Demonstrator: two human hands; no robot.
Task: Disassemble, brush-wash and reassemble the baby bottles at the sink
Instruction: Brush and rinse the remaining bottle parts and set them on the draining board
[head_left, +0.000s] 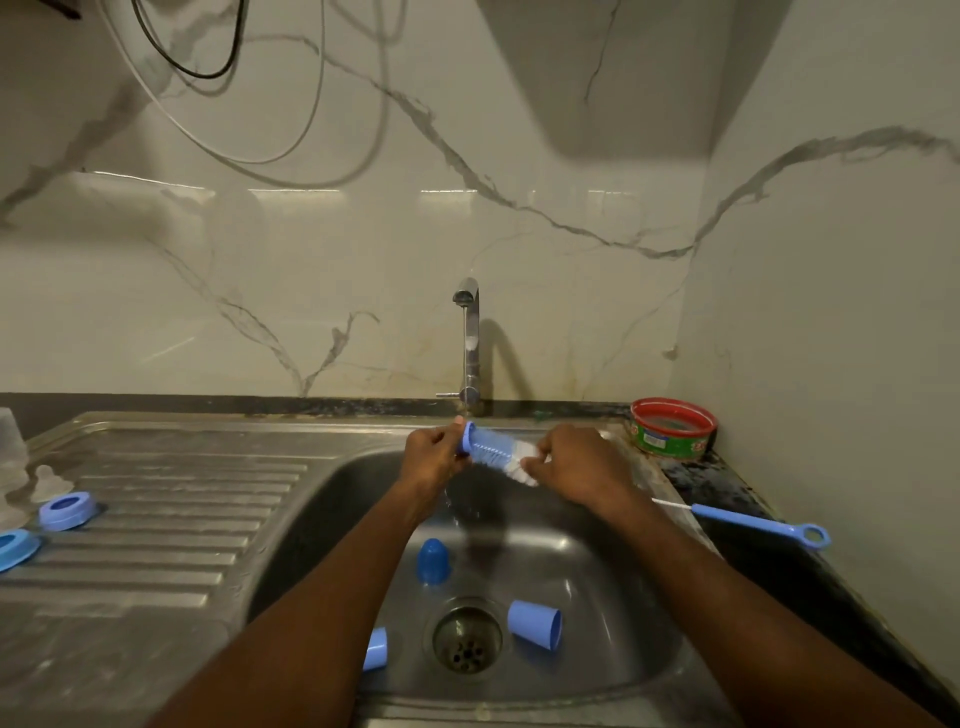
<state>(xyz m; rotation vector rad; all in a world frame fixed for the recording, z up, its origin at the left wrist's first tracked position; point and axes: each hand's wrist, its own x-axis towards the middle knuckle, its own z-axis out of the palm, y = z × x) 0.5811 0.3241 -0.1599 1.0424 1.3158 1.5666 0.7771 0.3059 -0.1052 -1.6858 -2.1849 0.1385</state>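
Note:
A blue-and-white bottle brush (496, 448) lies level under the tap (469, 343), above the steel sink (623, 670). My left hand (434, 457) grips its blue handle end; my right hand (576, 467) pinches the white bristle tip. Three blue bottle caps sit in the basin: one upright (432, 560), one on its side by the drain (535, 623), one partly hidden by my left arm (375, 648). Two blue collar rings (67, 510) (15, 548) and a clear teat (49, 480) rest on the drainboard.
A thin blue nipple brush (753, 524) lies on the dark counter right of the sink. A red-rimmed green tub (672, 428) stands in the back right corner. Clear bottle parts (11, 452) stand at the far left edge. Cables hang on the marble wall.

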